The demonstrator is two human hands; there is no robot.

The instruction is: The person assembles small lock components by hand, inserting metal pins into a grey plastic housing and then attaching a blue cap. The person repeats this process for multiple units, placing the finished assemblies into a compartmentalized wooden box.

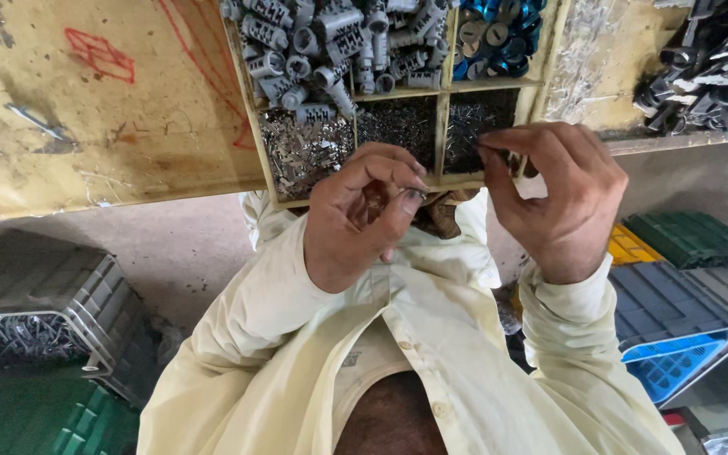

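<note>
My left hand (360, 215) is curled in front of my chest, thumb and fingers pinched around a small part that I cannot make out clearly. My right hand (554, 198) is raised at the front edge of a wooden compartment tray (442, 126), its fingertips pinching a tiny dark metal piece (511, 158) by the right-hand compartment. The tray holds grey plastic cylinder parts (330, 50), blue round parts (499, 29), shiny metal bits (301, 152) and fine dark metal pins (398, 122). Pale yellow sleeves cover both arms.
The tray sits on a worn yellowish workbench (86, 101) with red marks. A pile of black plastic parts (709, 67) lies at the right. Below: a grey crate of metal parts (35, 324), green lids (693, 236), yellow and blue crates (676, 362).
</note>
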